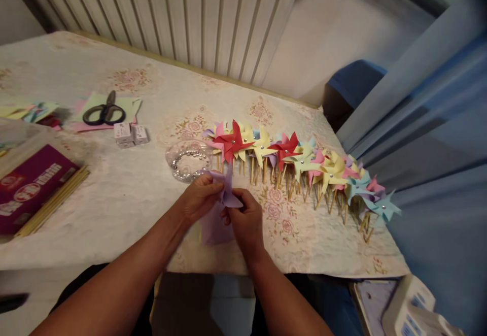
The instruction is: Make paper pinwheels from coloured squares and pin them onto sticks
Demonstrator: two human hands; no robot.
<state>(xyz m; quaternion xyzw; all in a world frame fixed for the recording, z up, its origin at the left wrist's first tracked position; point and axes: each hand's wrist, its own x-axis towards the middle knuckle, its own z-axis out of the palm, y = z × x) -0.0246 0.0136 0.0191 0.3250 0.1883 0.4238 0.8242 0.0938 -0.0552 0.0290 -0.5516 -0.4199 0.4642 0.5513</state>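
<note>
My left hand (200, 196) and my right hand (245, 222) both pinch a lilac paper square (224, 196) above the table's front edge; its corners are folded up toward the middle. A lower part of the lilac paper hangs down between my hands. Just behind them lies a row of finished paper pinwheels (297, 161) on wooden sticks, in red, yellow, pink, green and blue. A clear round dish of pearl pins (188, 161) sits to the left of the row, close to my left hand.
Black scissors (104, 114) lie on green and pink paper sheets at the back left. Two small white boxes (131, 134) stand beside them. A maroon box (28, 186) and a bundle of wooden sticks (53, 201) lie at the left. The table edge (266, 270) is near me.
</note>
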